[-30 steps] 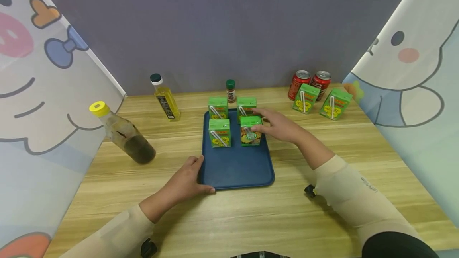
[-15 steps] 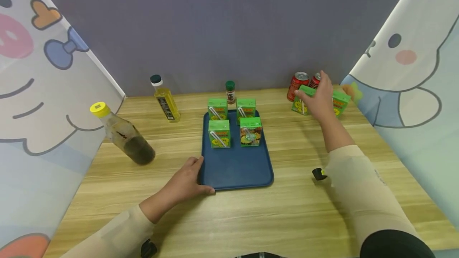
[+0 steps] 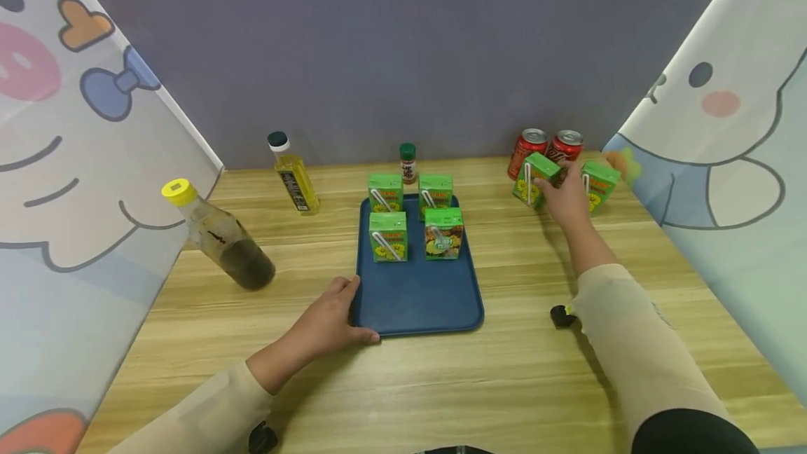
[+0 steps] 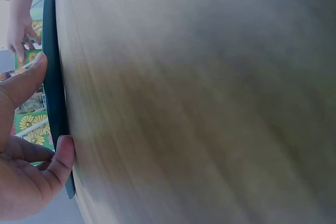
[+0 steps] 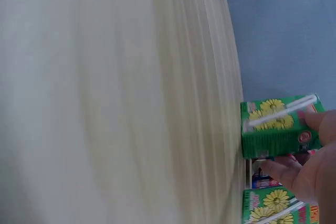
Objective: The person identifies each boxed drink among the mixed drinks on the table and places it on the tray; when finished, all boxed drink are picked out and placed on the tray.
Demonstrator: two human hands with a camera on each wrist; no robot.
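Observation:
At the back right, my right hand [image 3: 569, 203] holds a green juice box [image 3: 528, 184] with a white straw and yellow flowers on its front. In the right wrist view, thumb and fingers lie on opposite sides of this juice box [image 5: 273, 142]. Another green juice box [image 3: 602, 186] stands just right of the hand. My left hand [image 3: 326, 317] grips the near left corner of a blue tray [image 3: 419, 303], thumb along the front edge, fingers at the left side. Several more juice boxes [image 3: 389, 238] stand in two rows on the tray's far half; one [image 3: 444, 235] shows a different face.
Two red drink cans [image 3: 528, 148] stand behind the held juice box. A small green-capped shaker [image 3: 408, 163] is behind the tray. Left of the tray are a yellow oil bottle [image 3: 295, 179] and a yellow-capped bottle of dark liquid [image 3: 230, 247]. Printed panels flank the wooden table [image 3: 454, 391].
My right hand has left the front right juice box on the tray, moved to the back right, and taken hold of another juice box. The left hand stays at the tray corner.

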